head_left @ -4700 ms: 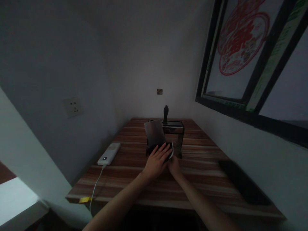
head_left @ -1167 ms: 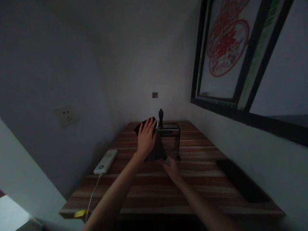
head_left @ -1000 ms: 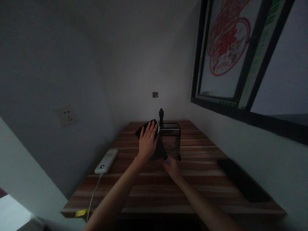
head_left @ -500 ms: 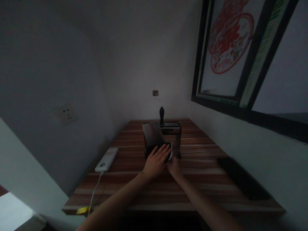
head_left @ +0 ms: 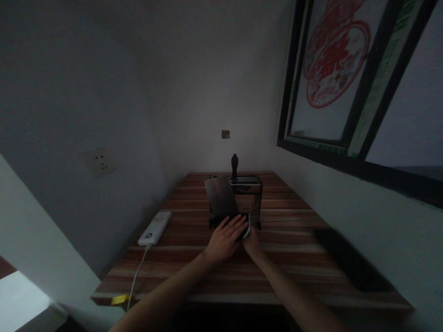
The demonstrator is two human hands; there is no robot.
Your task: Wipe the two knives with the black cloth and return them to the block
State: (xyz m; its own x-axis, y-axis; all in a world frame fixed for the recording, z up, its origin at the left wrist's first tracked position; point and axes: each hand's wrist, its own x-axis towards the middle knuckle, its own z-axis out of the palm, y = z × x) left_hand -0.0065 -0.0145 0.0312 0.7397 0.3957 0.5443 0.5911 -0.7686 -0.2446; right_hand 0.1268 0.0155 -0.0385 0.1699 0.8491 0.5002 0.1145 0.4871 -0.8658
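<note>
In the head view a wide, grey, shiny blade, apparently a cleaver (head_left: pixel 221 196), leans up and to the left in front of a knife rack. My left hand (head_left: pixel 224 237) presses a black cloth-like piece (head_left: pixel 245 220) with a pale edge against the lower blade, its fingers laid side by side over it. Close beside it, my right hand (head_left: pixel 252 242) is closed low at the blade's lower right end; the handle there is hidden. Behind the blade, the black-framed knife rack (head_left: pixel 258 186) has a dark upright handle (head_left: pixel 234 165) sticking out of its top.
The striped wooden table (head_left: pixel 194 290) meets walls at the left, back and right. A white power bank (head_left: pixel 155 228) with a white cable (head_left: pixel 136 274) lies at left; a yellow tag (head_left: pixel 119 299) is at the front edge. A flat black object (head_left: pixel 351 260) lies at right.
My left hand and the black piece have slid slightly down the blade, so more of the blade shows. The whole view has shifted a little. My right hand keeps its hold.
</note>
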